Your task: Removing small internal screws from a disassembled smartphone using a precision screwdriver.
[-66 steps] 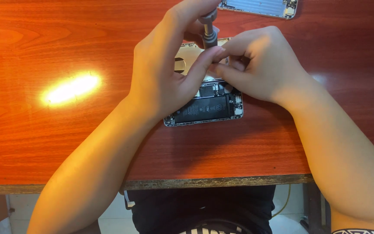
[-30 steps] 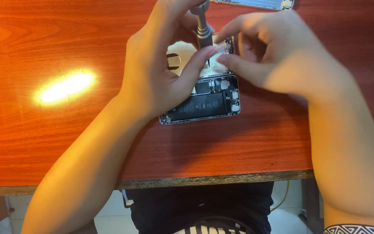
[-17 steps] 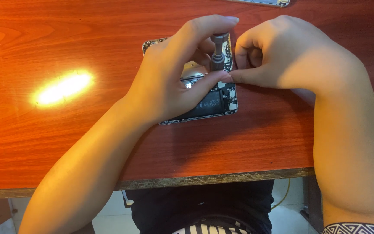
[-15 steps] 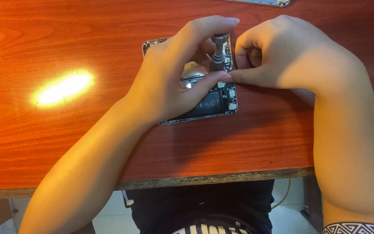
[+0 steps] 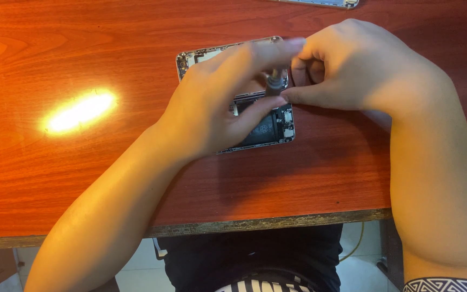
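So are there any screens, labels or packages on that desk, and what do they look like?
Opened phone: flat on the red-brown wooden table under both hands, a rounded silver frame with its dark insides showing; no lit screen.
Flat silvery panel: at the table's far edge, cut off by the picture; possibly the removed screen, but too little shows to tell.
Packages, labels, signs: none to be seen.

Table [image 5: 82, 178] reddish-brown wood grain — phone [image 5: 268, 127] innards black, silver frame — screwdriver [image 5: 274, 82] grey.

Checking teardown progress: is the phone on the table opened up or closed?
Opened: the phone shows its dark battery and small internal parts, no screen over them.
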